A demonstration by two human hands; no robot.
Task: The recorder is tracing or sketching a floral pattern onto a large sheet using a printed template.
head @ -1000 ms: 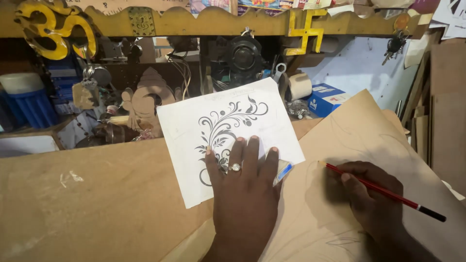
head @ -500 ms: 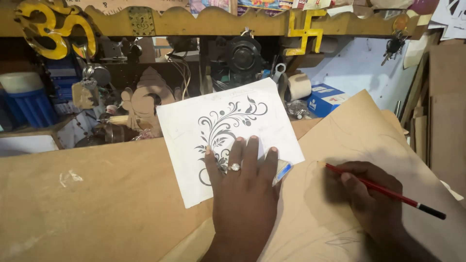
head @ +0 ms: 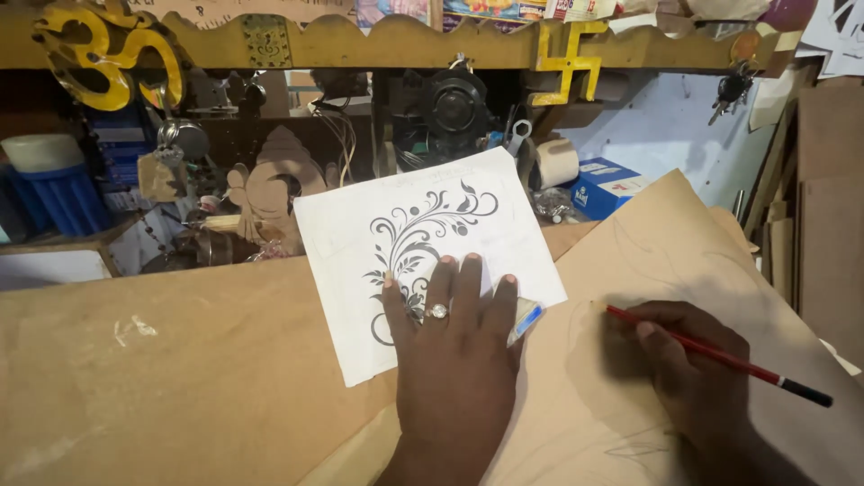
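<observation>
My left hand [head: 454, 346], wearing a ring, lies flat with fingers spread on a white sheet of paper [head: 360, 234] printed with a black floral scroll design. A small white and blue eraser [head: 526, 319] pokes out from under its fingers. My right hand [head: 688, 369] grips a red pencil [head: 720, 356] with a black end, its tip touching a tan wooden board [head: 666, 243] where faint curved pencil lines are drawn. The paper rests partly on that board and partly on a larger brown board [head: 180, 378].
Behind the boards a cluttered shelf holds a blue ribbed container [head: 54, 184], wooden cut-outs [head: 270, 184], a tape roll [head: 558, 162], a blue and white box [head: 607, 184] and a dark motor [head: 454, 103]. Yellow carved ornaments [head: 108, 63] hang on the beam. Stacked boards [head: 823, 198] lean at right.
My right hand and the pencil have shifted very slightly on the board. My left hand and the paper stay put.
</observation>
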